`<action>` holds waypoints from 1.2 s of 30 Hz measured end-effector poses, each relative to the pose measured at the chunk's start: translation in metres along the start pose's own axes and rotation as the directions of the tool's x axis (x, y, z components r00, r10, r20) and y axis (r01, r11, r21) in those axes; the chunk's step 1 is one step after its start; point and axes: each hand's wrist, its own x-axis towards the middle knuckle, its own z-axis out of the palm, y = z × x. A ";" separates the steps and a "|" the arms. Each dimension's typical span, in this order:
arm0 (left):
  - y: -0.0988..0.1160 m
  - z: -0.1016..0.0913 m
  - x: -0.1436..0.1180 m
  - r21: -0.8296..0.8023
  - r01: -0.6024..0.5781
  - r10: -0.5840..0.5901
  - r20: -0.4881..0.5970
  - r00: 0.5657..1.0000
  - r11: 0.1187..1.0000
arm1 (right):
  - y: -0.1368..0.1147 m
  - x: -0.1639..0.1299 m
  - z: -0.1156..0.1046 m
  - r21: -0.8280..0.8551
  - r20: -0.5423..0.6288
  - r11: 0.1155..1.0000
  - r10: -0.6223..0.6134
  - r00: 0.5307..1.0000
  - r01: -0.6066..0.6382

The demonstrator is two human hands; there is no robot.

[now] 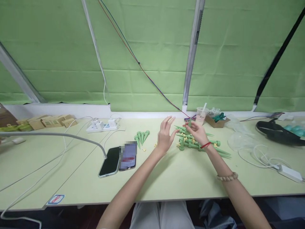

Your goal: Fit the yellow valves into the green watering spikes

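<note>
Above the middle of the table, my left hand (166,135) is raised with its thumb and fingers apart and nothing in it. My right hand (198,132), a red string on its wrist, pinches a green plastic spike (189,122) between thumb and fingers. Under and around that hand lies a pile of similar green spikes (195,146), partly hidden by it. Small yellow pieces (178,145) are scattered among the pile. Left of my left hand, several more green spikes (142,136) lie fanned out, with a small yellow piece (144,150) just in front.
Two phones (110,163) lie side by side on the left, below a grey flexible arm (71,135). Power strips (102,126) sit behind. At the back right stand a plastic cup (201,115) and a cardboard box (216,122). A white adapter with cables (289,173) lies far right.
</note>
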 end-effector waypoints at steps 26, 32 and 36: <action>-0.006 0.062 -0.071 0.062 0.479 -0.481 0.206 0.852 0.875 | 0.049 -0.023 -0.005 -0.061 0.185 0.989 0.146 0.972 -0.137; -0.060 -0.012 -0.047 0.485 0.338 -0.470 0.180 0.864 0.807 | 0.039 -0.020 -0.012 -0.182 0.077 0.978 0.118 0.990 -0.102; -0.114 -0.028 -0.026 0.599 0.398 -0.578 0.138 0.804 0.695 | 0.015 -0.030 -0.015 -0.353 -0.250 0.927 -0.221 0.943 0.124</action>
